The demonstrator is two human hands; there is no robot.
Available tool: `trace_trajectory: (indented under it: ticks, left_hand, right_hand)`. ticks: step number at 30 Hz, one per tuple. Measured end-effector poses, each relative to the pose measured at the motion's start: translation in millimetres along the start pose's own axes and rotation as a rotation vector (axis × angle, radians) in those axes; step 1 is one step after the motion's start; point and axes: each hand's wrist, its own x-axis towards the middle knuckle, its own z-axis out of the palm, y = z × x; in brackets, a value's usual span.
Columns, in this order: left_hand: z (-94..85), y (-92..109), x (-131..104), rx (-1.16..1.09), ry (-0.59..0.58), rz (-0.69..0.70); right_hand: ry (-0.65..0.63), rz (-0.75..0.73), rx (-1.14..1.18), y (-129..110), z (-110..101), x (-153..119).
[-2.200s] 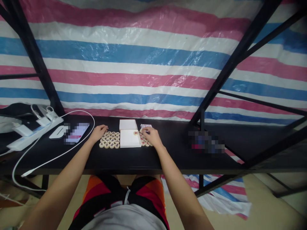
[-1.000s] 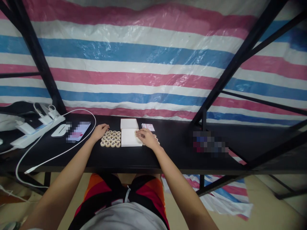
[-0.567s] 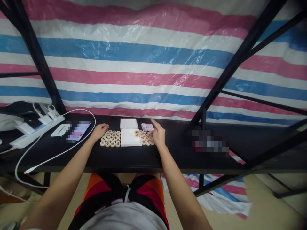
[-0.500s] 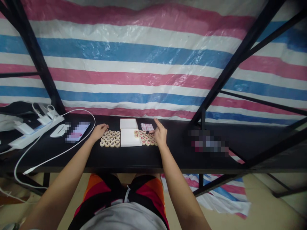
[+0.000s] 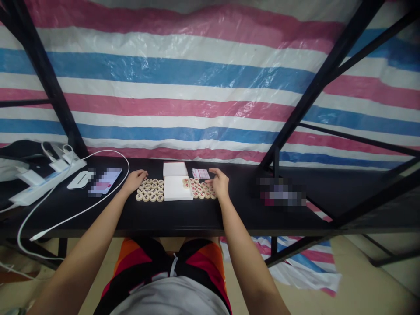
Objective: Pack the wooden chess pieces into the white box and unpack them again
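Red-marked pieces beside white box, cards behind

Decent room up front, tight in the middle
The black tabletop is bare along its near edge, but the white open box sits between the black-marked round pieces and red-marked round pieces, blocking a low sideways pass.
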Motion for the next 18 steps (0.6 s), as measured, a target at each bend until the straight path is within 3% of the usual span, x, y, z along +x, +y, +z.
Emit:
trace_trajectory:
  ticks: [8,15,18]
  left_hand:
    - [0.4,-2,1,-0.005,-0.002,-0.007]
    - [0.4,-1,0,0.006,0.002,-0.006]
    - [-0.1,0,-1,0.005,0.001,-0.004]
  right_hand:
    - [0.022,-0.153,-0.436,13,-7,7]
    - [-0.170,-0.095,-0.611,21,-4,7]
    - [-0.164,-0.067,-0.626,24,-4,8]
